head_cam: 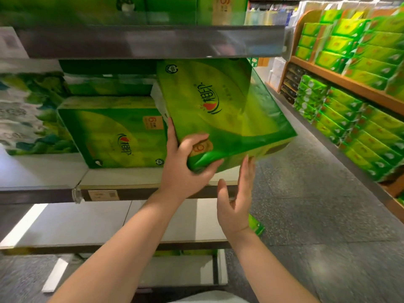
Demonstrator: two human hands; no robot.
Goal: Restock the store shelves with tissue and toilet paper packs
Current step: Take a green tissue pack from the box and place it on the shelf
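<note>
A large green tissue pack (220, 110) hangs tilted at the right end of the middle shelf (122, 176), its far corner under the upper shelf. My left hand (185, 165) grips its near lower corner, thumb on top and fingers curled underneath. My right hand (235, 200) is held upright just below the pack's bottom edge, fingers straight, fingertips touching or nearly touching it. A matching green pack (113, 132) stands on the same shelf to the left, beside the tilted one.
The upper shelf (153, 40) sits close above, with green packs on it. A white and green pack (26, 112) stands at far left. A lower shelf board (109, 221) lies below. Across the grey aisle floor (317, 204), wooden shelves (349, 84) hold several green packs.
</note>
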